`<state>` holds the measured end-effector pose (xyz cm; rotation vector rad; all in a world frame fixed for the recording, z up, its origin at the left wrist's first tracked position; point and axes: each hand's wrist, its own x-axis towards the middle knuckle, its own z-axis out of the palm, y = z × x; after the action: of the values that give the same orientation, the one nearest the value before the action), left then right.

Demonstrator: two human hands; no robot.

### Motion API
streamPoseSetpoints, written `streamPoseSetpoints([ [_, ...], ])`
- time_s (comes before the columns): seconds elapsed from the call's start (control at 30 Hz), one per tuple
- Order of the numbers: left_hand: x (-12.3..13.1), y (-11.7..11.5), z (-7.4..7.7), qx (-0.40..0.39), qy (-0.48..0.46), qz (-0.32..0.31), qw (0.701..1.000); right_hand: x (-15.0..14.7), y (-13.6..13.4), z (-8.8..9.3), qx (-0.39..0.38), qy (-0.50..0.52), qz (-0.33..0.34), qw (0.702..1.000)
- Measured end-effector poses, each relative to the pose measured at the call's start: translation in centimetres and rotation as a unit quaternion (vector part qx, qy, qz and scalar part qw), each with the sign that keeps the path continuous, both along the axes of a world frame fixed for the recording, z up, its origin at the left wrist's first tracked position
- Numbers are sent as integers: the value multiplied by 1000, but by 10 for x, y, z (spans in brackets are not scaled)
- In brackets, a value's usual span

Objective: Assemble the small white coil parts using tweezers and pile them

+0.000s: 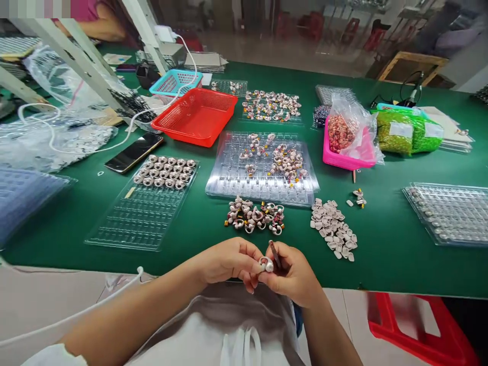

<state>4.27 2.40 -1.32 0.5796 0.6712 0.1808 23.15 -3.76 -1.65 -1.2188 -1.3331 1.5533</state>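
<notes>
The left forearm [152, 300] and right forearm [332, 325] slant inward; the left hand [231, 262] and right hand [295, 274] meet closely, curled in pinches, thumbs [248, 263] pointing toward each other.

Parts pile [257, 217] before tray stack [229, 173]

Green table [385, 269] under a red basket [194, 122], phone [134, 152], pink basket [345, 161], beige pieces [332, 227] and loose ring-shaped parts [259, 219].

Pale curved piece [269, 266] (rounded end shiny) beside a tilted brown stick [275, 253].
</notes>
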Motion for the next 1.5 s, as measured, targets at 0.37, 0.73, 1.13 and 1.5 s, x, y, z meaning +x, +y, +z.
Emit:
streamPoseSetpoints([
  [0.37,10,-23,7,-39,-18,189,981,9,5,-7,345,-132,-62,927],
  [0.73,1,-25,3,-5,21,218,976,5,15,-7,419,-217,1,882],
  [1.13,-30,-14,-1,2,-6,151,988,-39,8,-8,463,-323,-57,823],
  [1.5,-48,3,-2,-34,-36,112,992,-49,15,0,362,-241,-17,900],
])
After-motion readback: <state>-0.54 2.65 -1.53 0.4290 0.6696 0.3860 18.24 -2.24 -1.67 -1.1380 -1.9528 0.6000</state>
